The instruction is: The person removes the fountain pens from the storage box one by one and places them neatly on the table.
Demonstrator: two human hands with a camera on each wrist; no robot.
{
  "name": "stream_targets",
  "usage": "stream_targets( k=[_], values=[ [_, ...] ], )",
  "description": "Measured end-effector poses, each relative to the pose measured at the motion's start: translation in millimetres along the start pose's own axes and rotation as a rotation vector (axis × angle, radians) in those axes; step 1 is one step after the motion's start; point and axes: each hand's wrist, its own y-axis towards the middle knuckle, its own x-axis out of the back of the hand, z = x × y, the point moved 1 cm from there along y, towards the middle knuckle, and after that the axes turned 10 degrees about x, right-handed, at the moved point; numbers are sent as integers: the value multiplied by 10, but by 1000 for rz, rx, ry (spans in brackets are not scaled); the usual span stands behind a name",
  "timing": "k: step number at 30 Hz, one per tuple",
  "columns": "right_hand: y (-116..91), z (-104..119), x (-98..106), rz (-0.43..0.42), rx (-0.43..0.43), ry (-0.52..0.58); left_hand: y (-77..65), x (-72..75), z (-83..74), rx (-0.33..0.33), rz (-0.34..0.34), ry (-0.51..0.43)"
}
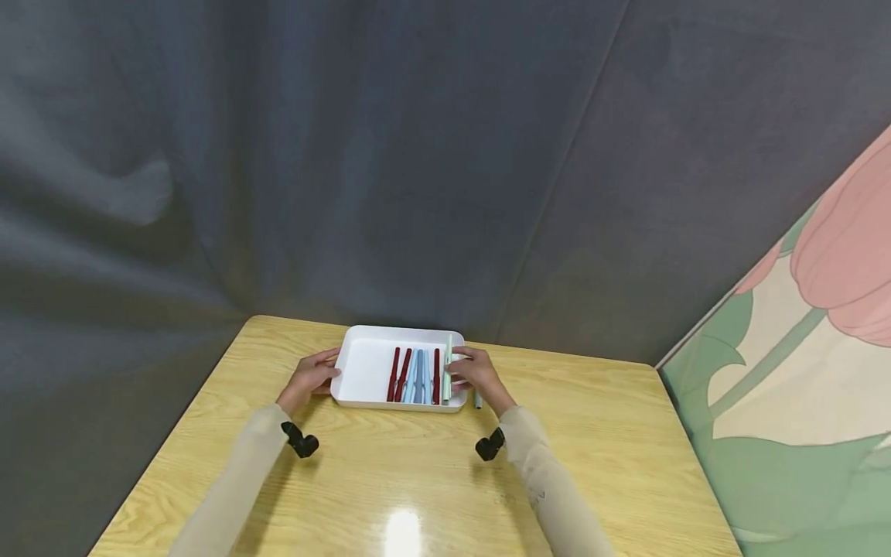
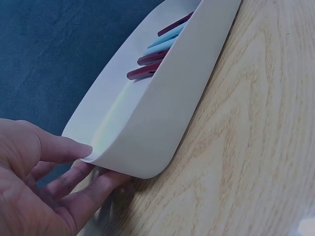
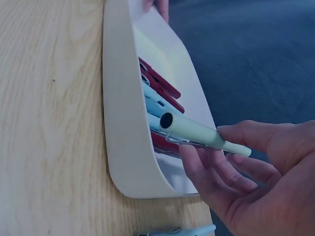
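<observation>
A white rectangular tray stands near the table's back edge. My left hand holds its left end, thumb over the rim and the other fingers outside and under it. Over the tray's right end, my right hand pinches a pale green pen with a wire clip and a dark cap end. Two dark red pens, three bluish pens and another dark red pen lie side by side in the tray, left of the green one.
One more pen, light blue in the right wrist view, lies on the wooden table just outside the tray's right end. A dark curtain hangs behind the table. At the right is a panel with a printed flower.
</observation>
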Motion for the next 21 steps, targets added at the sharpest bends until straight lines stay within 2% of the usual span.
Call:
stream_targets(
  k=[4, 9, 21],
  values=[
    [-47, -44, 96, -3, -31, 25, 33, -43, 51, 6, -12, -15],
    [-63, -47, 203, -17, -46, 49, 35, -34, 39, 4, 0, -20],
    [-98, -77, 402, -45, 6, 92, 61, -43, 71, 11, -11, -2]
  ],
)
